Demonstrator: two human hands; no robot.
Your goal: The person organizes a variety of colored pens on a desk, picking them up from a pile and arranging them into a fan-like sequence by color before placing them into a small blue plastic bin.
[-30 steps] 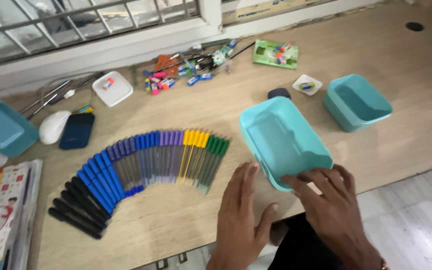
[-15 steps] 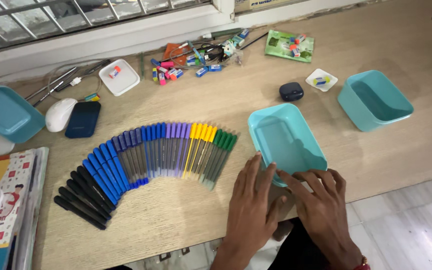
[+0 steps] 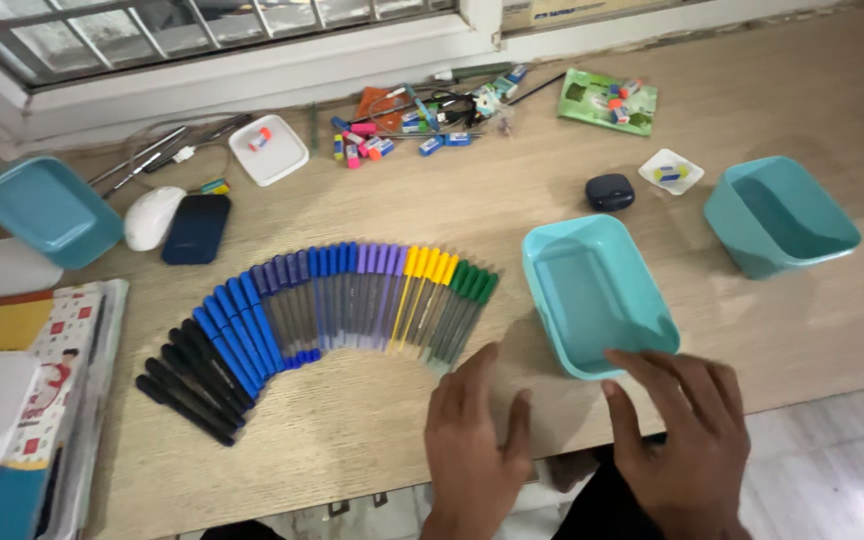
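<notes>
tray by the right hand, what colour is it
Light teal tray, seen in the head view, right hand at its near rim.

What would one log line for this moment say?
left hand: flat on desk, empty | right hand: fingers at near rim of teal tray | pens: fanned by colour, untouched

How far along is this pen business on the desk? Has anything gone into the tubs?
Done: the pens lie fanned out by colour, black through blue, purple, yellow and green. In hand: nothing is gripped; the left hand lies flat on the desk beside the green end, and the right hand touches the near rim of the light teal tub. Left: that tub and the darker tub both look empty.
</notes>
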